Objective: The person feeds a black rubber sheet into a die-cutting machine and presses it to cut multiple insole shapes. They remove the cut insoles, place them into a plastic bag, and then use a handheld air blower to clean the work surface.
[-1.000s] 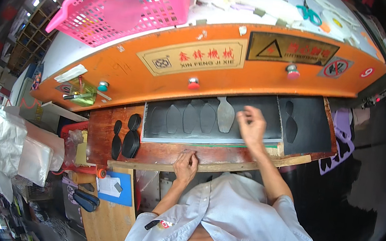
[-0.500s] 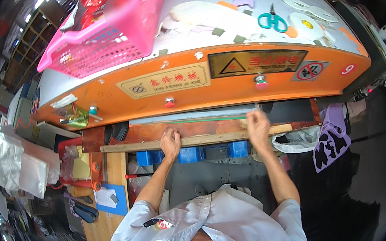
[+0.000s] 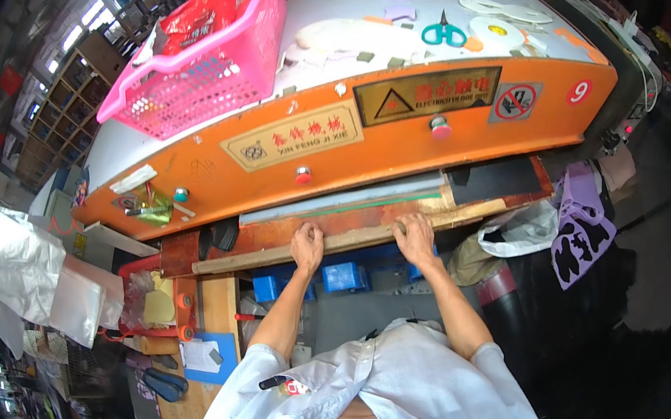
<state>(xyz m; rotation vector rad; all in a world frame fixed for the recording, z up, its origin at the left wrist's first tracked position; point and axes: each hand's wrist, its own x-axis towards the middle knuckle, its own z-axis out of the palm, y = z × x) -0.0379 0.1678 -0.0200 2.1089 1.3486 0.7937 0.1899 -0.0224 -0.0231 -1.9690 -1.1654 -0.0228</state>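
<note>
A reddish-brown board (image 3: 349,236) with a wooden bar (image 3: 259,261) along its front edge lies under the orange machine. My left hand (image 3: 308,247) is closed over that bar, its fingers curled onto the board. To its right, my right hand (image 3: 415,238) grips the same bar with bent fingers and the thumb on the near side. On the board, behind both hands, lies a long grey sheet (image 3: 283,212) with a green strip (image 3: 370,205) along its near side. A black panel (image 3: 489,182) covers the board's right end.
The orange machine (image 3: 385,161) carries a pink basket (image 3: 197,96), teal-handled scissors (image 3: 444,34) and scraps on top. Blue blocks (image 3: 345,278) sit below the board. Plastic bags (image 3: 11,258) hang at left; a purple cut-out sheet (image 3: 582,227) hangs at right.
My right hand has come down from over the board's right part and moved left onto the wooden bar. My left hand stays on the bar. The whole view has shifted slightly.
</note>
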